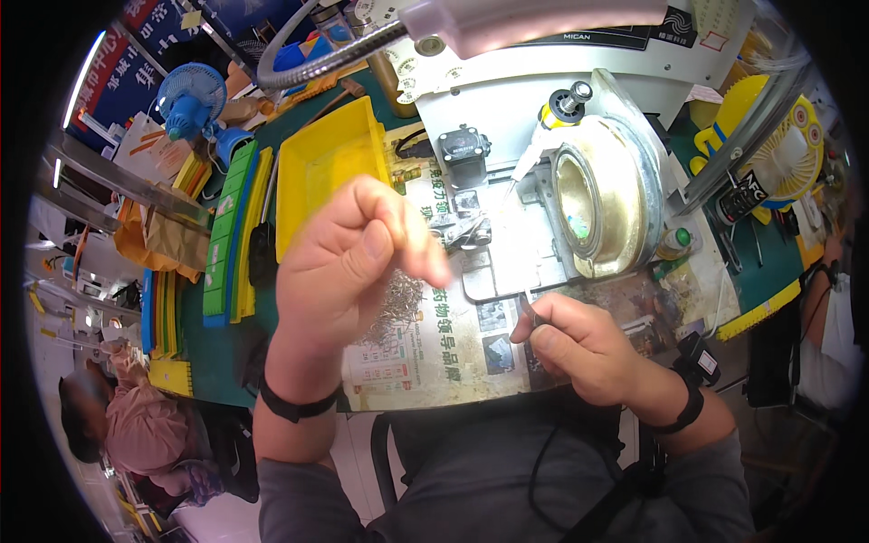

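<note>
1. The right hand (587, 351) gripped a thin metal tool (529, 312) between thumb and curled fingers; the tool stuck out toward 11 o'clock from the knuckles, its tip near the front edge of the bright plate (507, 262). Whether it touched could not be told.
2. The left hand (358, 249), blurred, was raised with its fingers bent toward the thumb; whether they pinched anything could not be told.
3. A pile of small metal pieces (396, 306) lay at 5 o'clock from the left hand, partly hidden by it.
4. The ring-shaped housing (625, 204) stood at 12 o'clock from the right hand, bounding the plate's right side.
5. The yellow tray (330, 154) sat at 11 o'clock from the left hand.
6. Between the hands, the printed sheet (448, 362) offered open room, down to the front edge of the counter (213, 362) at 6 o'clock.
</note>
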A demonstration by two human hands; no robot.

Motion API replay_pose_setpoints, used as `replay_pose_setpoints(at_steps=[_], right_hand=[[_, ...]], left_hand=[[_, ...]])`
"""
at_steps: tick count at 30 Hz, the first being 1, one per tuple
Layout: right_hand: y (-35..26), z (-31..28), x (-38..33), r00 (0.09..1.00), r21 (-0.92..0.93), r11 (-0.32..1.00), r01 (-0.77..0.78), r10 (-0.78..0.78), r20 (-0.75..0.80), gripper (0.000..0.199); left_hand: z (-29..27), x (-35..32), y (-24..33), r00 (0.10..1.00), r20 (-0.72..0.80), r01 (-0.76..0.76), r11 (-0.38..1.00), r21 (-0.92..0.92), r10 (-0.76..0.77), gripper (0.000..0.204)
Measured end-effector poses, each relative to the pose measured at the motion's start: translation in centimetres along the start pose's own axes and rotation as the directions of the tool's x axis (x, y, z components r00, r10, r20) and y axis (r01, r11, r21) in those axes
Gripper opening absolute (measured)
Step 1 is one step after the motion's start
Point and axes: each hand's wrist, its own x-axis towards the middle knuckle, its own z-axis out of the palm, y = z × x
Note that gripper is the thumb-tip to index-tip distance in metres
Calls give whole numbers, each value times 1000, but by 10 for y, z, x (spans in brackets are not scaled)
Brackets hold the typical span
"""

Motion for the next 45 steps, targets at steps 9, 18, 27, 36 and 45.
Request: replay_pose_setpoints(at_steps=[9, 18, 27, 36, 45], right_hand=[[-6, -3, 1, 1000, 4, 1000, -17, 17, -6, 25], [-9, -4, 5, 999, 121, 992, -30, 34, -30, 26], [-3, 23, 32, 982, 360, 931, 57, 12, -187, 31], [-6, 22, 54, 961, 252, 954, 162, -95, -259, 35], [-5, 21, 60, 965, 326, 937, 124, -38, -258, 37]], left_hand=[[9, 7, 17, 989, 85, -86, 3, 996, 121, 28], [8, 1, 16, 963, 111, -179, 275, 945, 245, 7], [22, -23, -23, 989, -124, -17, 895, 446, 80, 17], [23, -27, -28, 980, -6, -146, 741, 655, 198, 5], [23, -27, -28, 982, 14, -150, 741, 655, 186, 5]])
